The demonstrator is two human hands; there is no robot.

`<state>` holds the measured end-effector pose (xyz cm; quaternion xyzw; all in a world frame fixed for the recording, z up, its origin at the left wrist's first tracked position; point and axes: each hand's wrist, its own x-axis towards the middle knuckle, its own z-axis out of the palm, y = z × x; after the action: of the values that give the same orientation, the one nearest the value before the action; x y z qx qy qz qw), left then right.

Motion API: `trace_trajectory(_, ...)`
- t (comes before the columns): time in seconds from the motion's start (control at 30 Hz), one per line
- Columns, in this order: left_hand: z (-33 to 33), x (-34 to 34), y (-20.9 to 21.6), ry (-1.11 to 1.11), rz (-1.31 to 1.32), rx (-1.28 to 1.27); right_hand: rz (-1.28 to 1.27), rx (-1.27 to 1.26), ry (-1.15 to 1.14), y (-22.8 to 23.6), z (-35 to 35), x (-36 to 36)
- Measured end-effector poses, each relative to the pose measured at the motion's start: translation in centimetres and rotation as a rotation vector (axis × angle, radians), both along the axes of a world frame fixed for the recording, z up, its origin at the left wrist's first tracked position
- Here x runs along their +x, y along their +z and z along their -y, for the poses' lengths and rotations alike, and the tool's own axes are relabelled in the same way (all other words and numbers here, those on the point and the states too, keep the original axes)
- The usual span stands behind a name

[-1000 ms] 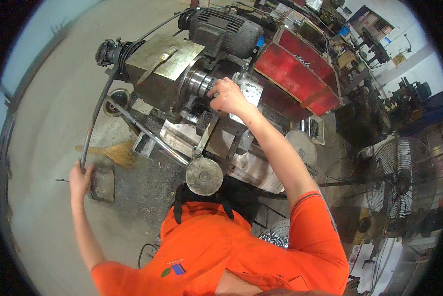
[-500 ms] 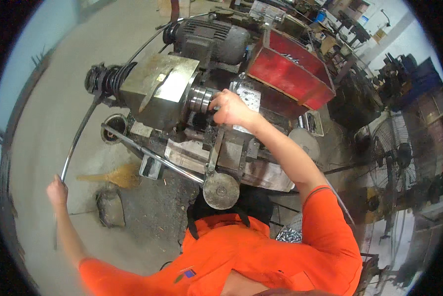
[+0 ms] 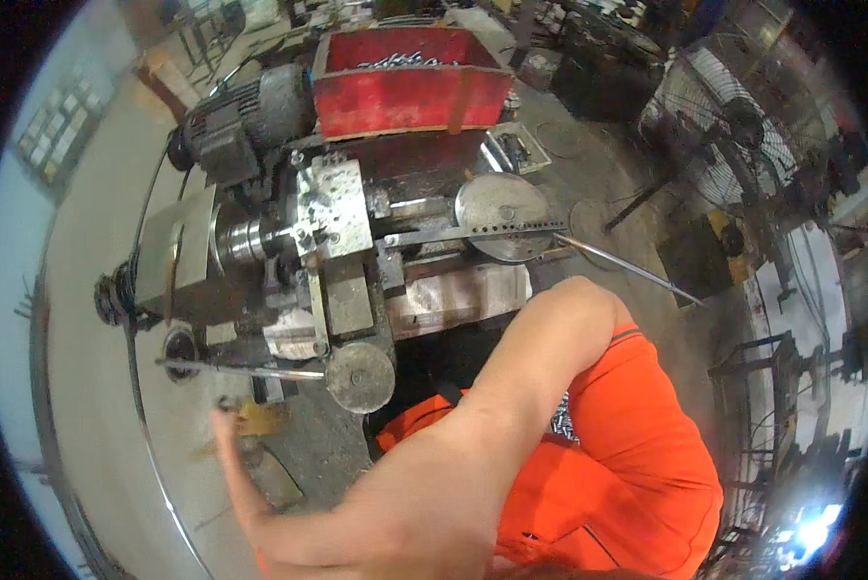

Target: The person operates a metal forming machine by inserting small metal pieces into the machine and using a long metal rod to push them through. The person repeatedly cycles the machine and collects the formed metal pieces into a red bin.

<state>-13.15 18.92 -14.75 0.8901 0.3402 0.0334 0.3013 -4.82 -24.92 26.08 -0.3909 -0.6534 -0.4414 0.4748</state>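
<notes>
L hand (image 3: 222,422) blurred; can't tell if fingers grip small, dark, roundish piece (image 3: 225,402) at tips, nr long, polished-steel lever (image 3: 250,370). R hand out of view (bare forearm (image 3: 434,474) only), fingers unknown. Prob. best: slow moves, knuckles clear of lever.

Parts (image 3: 410,61) lie in the bin (image 3: 395,104) behind the lathe (image 3: 335,217), between motor (image 3: 260,108) left and fan (image 3: 729,121) right.
</notes>
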Motion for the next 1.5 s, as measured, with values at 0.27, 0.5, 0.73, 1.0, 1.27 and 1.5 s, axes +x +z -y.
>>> trace_trajectory(0.27, 5.8, 7.7, 4.2, -0.56, -0.596, 0.56, -0.021, -0.543, -0.109, -1.3, 11.7, 6.0)
trace_trajectory(0.5, 1.2, 2.1, 0.2, -0.131, -0.183, 0.52, -0.896, -0.875, -0.996, -14.1, 26.3, 16.6)
trace_trajectory(0.73, 4.1, 4.2, 10.9, 0.278, 0.441, -0.355, -1.288, -1.231, -1.906, -27.5, 52.9, 14.7)
trace_trajectory(1.0, 8.0, 7.4, 10.1, 0.479, 0.406, -0.563, -1.54, -1.222, -1.672, -27.8, 44.2, 5.5)
trace_trajectory(1.27, 9.8, 9.3, 9.9, 0.483, 0.631, -0.493, -2.438, -0.449, -0.576, -28.5, 32.5, -3.1)
trace_trajectory(1.5, 10.9, 10.0, 10.5, 0.454, 0.615, -0.466, -2.451, -0.233, -0.416, -28.8, 30.7, -4.0)
